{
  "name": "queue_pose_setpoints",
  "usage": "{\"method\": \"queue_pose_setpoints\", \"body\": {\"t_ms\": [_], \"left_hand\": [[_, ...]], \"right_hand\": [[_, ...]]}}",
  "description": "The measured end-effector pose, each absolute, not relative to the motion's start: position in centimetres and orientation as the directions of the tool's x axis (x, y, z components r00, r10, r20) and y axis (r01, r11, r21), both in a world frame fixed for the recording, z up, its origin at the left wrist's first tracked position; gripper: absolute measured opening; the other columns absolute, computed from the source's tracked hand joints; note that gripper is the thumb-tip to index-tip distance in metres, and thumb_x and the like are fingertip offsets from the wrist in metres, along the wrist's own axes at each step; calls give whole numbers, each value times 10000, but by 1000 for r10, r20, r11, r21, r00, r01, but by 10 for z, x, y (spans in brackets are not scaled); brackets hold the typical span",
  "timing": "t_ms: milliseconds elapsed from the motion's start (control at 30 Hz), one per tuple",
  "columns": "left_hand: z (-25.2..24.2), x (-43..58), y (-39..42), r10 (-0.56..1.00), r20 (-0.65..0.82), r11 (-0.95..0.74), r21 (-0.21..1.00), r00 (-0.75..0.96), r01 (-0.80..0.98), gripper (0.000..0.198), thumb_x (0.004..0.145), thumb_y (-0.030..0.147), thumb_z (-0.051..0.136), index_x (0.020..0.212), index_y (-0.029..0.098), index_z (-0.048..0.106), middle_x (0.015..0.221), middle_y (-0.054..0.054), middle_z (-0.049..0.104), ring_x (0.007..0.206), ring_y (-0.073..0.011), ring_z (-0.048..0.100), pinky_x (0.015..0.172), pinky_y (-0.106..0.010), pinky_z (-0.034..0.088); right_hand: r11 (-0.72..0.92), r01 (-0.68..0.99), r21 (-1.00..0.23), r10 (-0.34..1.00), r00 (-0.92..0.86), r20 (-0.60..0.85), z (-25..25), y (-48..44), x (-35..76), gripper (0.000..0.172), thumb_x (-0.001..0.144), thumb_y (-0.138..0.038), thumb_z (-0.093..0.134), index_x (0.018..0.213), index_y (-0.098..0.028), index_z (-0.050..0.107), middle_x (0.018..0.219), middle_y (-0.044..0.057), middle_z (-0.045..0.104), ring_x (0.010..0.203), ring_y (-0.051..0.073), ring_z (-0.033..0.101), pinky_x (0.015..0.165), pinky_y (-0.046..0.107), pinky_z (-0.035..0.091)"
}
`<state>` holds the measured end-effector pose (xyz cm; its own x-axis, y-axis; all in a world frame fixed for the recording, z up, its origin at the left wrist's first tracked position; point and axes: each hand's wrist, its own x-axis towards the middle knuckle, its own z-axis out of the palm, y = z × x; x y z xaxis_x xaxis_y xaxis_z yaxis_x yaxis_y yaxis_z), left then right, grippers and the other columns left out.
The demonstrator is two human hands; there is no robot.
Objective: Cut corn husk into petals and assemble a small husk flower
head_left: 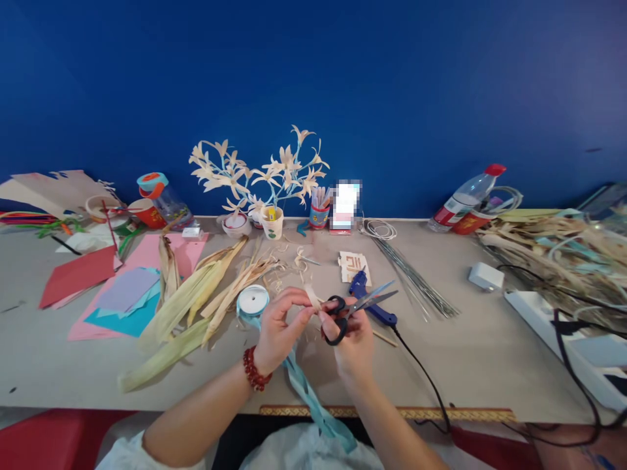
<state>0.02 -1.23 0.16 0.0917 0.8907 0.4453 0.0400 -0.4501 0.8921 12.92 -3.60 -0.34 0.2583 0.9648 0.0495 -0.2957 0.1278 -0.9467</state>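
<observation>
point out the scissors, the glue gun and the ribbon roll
Scissors (367, 299), head view: on a blade
Glue gun (383, 314), head view: on the handle
Ribbon roll (254, 303), head view: on its white face

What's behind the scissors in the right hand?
A blue glue gun: its upper part and corded handle show around the scissors. The stretch between is partly covered by the blades; whatever they hide cannot be seen.

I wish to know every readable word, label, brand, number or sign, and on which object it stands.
No text is readable.
Bottle label: too small and blurred.
Left red cup and right red cup: markings too blurred.
Phone screen: pixelated.
White card by the glue gun: brown angular marks, no clear word.
White flower cup: green marks, too small.
</observation>
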Motion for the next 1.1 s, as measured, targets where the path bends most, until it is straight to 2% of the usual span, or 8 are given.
{"method": "queue_pose_setpoints", "body": {"t_ms": [133, 300, 367, 600, 767, 1100], "left_hand": [[-1, -2, -12, 916, 394, -393, 919, 70, -27, 63, 858, 231, 609, 838, 185, 648, 832, -38, 601, 813, -175, 567, 764, -310, 441], [3, -2, -10, 945, 321, -312, 942, 58, -128, 101, 860, 281, 605, 839, 185, 623, 853, -35, 572, 825, -169, 535, 763, -300, 437], [6, -2, -10, 943, 323, -310, 940, 77, -138, 121, 863, 294, 599, 828, 181, 624, 851, -40, 575, 837, -176, 532, 772, -310, 434], [8, -1, -11, 959, 268, -253, 955, 88, -153, 148, 868, 316, 591, 824, 176, 607, 855, -46, 597, 823, -176, 546, 737, -297, 434], [6, -1, -11, 970, 219, -201, 967, 107, -158, 162, 857, 320, 608, 794, 171, 594, 802, -33, 606, 758, -158, 548, 687, -275, 422], [6, -2, -11, 979, 163, -137, 971, 125, -194, 164, 854, 317, 613, 793, 168, 581, 766, -26, 625, 735, -155, 575, 697, -277, 438]], "right_hand": [[89, -199, -976, 984, 169, 55, -2, -37, 134, 271, 712, -322, 777, 855, -213, 575, 797, -11, 632, 651, 117, 562, 582, 218, 442], [-34, -71, -997, 976, -219, -18, -4, -48, 155, 396, 721, -522, 735, 739, -189, 524, 681, -18, 546, 612, 120, 502, 551, 223, 388], [-80, -36, -996, 950, -305, -65, -6, -53, 161, 461, 719, -608, 696, 728, -189, 503, 651, -23, 523, 583, 116, 481, 527, 224, 352], [-167, 42, -985, 937, -304, -172, -13, -56, 164, 506, 681, -638, 712, 705, -205, 453, 586, -49, 458, 531, 104, 423, 497, 221, 278], [-190, 29, -981, 940, -283, -191, -16, -56, 161, 512, 661, -619, 736, 699, -210, 430, 609, -55, 436, 525, 96, 409, 490, 216, 281], [-267, -23, -964, 920, -303, -248, -11, -56, 159, 522, 646, -614, 746, 681, -215, 412, 537, -73, 443, 469, 87, 416, 472, 212, 291]]}}
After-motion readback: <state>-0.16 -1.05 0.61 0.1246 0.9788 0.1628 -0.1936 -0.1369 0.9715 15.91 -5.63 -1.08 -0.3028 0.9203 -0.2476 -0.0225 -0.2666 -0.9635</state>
